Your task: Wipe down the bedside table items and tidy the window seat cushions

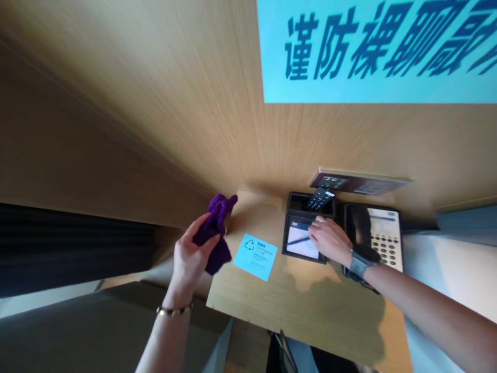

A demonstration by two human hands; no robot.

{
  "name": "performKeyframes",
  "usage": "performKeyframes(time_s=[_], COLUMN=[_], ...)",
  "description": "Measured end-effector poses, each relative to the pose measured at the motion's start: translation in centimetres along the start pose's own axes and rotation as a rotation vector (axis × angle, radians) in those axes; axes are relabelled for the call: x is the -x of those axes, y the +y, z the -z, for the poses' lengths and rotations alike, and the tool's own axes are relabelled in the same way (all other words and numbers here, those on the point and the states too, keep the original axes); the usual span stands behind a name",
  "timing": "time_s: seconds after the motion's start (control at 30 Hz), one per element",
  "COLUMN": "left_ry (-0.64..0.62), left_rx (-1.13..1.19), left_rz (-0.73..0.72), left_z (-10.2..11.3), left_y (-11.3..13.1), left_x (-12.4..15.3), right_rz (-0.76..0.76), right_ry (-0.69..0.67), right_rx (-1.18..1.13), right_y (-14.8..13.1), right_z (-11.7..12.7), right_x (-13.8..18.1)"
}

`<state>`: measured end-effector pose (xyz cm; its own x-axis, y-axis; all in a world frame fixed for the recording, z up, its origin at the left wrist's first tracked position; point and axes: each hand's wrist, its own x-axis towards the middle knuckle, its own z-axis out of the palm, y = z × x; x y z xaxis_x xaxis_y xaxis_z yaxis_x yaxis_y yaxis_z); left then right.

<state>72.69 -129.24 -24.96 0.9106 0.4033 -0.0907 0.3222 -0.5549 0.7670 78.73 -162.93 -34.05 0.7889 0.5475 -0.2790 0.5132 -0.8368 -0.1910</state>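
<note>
Here the left hand [190, 256] clutches a crumpled purple cloth [215, 233] above the wooden tabletop's [310, 305] edge, while the right hand [330, 239] grips the black notepad tray [303, 235] just beside the telephone [378, 235]. Seemingly wiping is underway; the tray needs lifting aside carefully.
</note>
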Motion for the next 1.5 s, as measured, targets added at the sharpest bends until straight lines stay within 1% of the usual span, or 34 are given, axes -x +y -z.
performKeyframes(time_s=[0.03,0.07,0.13,0.17,0.2,0.27,0.37,0.43,0.53,0.63,0.7,0.87,0.93,1.03,1.1,1.17,1.23,1.33,1.4,1.43,1.5], left_ry=[-0.012,-0.038,-0.123,-0.162,-0.182,-0.147,-0.060,-0.065,-0.092,-0.062,-0.042,-0.036,-0.021,0.025,0.039,0.042,0.050,0.036,-0.040,-0.101,-0.228], left_rx=[0.005,-0.006,-0.029,-0.026,-0.014,0.024,0.107,0.144,0.132,0.116,0.141,0.274,0.378,0.511,0.552,0.585,0.602,0.629,0.707,0.749,0.790], left_rz=[-0.092,-0.196,-0.372,-0.415,-0.425,-0.364,-0.168,-0.045,0.060,0.137,0.198,0.354,0.431,0.530,0.561,0.571,0.571,0.559,0.527,0.497,0.396], left_z=[0.2,0.1,-1.2,-2.0,-2.7,-3.4,-2.6,-1.7,-0.8,-0.7,-0.7,-1.0,-1.3,-1.9,-2.2,-1.9,-0.9,0.9,1.2,0.8,-0.7], left_y=[1.8,3.4,6.0,6.7,6.9,6.0,2.6,0.3,-1.9,-2.6,-2.8,-4.1,-4.7,-5.4,-5.8,-6.0,-6.0,-5.2,-4.2,-3.6,-2.5], left_x=[1.9,3.7,6.6,7.4,7.9,7.9,7.4,7.9,9.5,11.1,11.7,12.0,12.2,12.6,12.9,13.1,13.2,13.2,13.3,13.4,13.8], right_rz=[0.012,0.019,0.000,-0.025,-0.051,-0.077,-0.074,-0.100,-0.219,-0.330,-0.359,-0.444,-0.472,-0.463,-0.456,-0.477,-0.517,-0.515,-0.445,-0.391,-0.283], right_ry=[0.004,0.001,-0.012,-0.021,-0.030,-0.045,-0.053,-0.026,-0.027,-0.110,-0.143,-0.122,-0.107,-0.094,-0.103,-0.129,-0.167,-0.196,-0.224,-0.232,-0.167], right_rx=[-0.010,-0.018,-0.028,-0.030,-0.032,-0.037,-0.048,-0.066,-0.117,-0.146,-0.158,-0.245,-0.276,-0.327,-0.378,-0.443,-0.526,-0.705,-0.858,-0.944,-1.153], right_y=[-0.2,-0.5,-0.8,-0.9,-0.9,-0.9,-1.2,-2.1,-4.4,-7.1,-8.6,-11.6,-12.8,-14.9,-15.9,-16.4,-16.2,-15.6,-15.6,-15.8,-16.5], right_z=[0.2,0.3,-0.3,-0.8,-1.5,-3.0,-5.1,-5.8,-6.3,-6.9,-7.6,-9.0,-8.9,-8.5,-8.3,-8.2,-8.0,-7.0,-5.8,-5.0,-3.3], right_x=[0.6,1.2,2.2,2.7,3.2,4.1,5.3,5.8,5.7,5.1,4.5,2.9,2.3,1.1,0.1,-0.7,-0.8,0.5,2.0,2.6,3.5])
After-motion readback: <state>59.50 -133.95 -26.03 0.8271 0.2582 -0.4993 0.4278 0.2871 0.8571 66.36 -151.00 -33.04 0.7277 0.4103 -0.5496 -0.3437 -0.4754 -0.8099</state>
